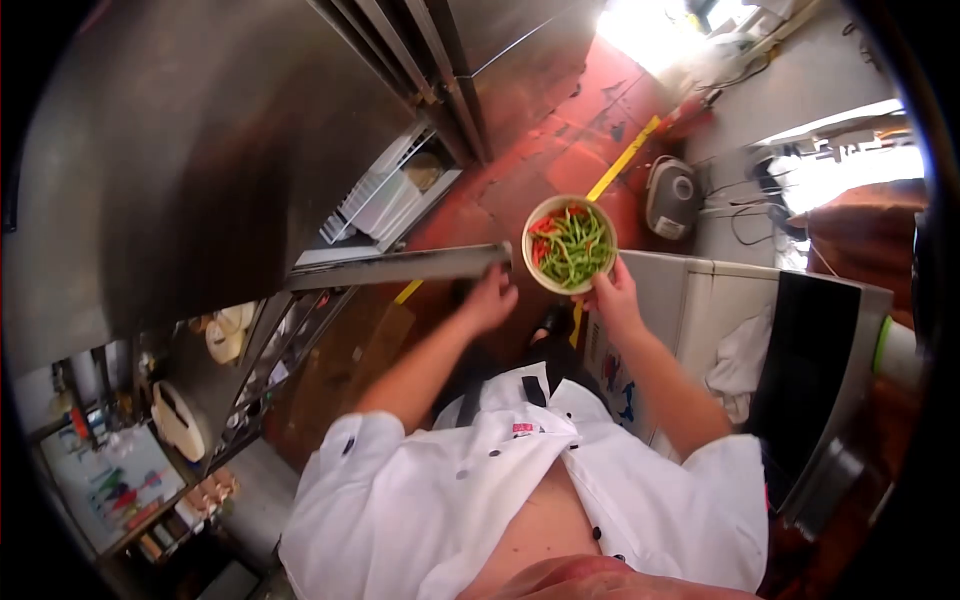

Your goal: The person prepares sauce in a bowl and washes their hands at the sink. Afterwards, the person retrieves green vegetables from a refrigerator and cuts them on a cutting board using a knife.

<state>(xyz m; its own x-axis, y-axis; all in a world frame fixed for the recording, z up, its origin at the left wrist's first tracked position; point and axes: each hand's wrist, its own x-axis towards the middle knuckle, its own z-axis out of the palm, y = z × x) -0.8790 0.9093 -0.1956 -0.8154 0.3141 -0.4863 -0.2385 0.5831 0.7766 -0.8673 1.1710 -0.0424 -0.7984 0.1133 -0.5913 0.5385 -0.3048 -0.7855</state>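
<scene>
**Q:** What does the frame show?
**A:** A person in a white jacket (440,490) carries a bowl (527,262) of green and red strips (575,250) at 12 o'clock from the chest, the right hand (612,292) pinching its rim at 5 o'clock

**Q:** And the left hand (490,303)?
**A:** Fingers bent at the end of a steel panel (430,264), apparently an open door, at the bowl's 9 o'clock; whether they grip it, one cannot tell. A white rack (375,205) sits at 11 o'clock from the chest

**Q:** The step, and its demands?
**A:** Seemingly steadying the bowl beside the door; any move calls for a level rim
</scene>
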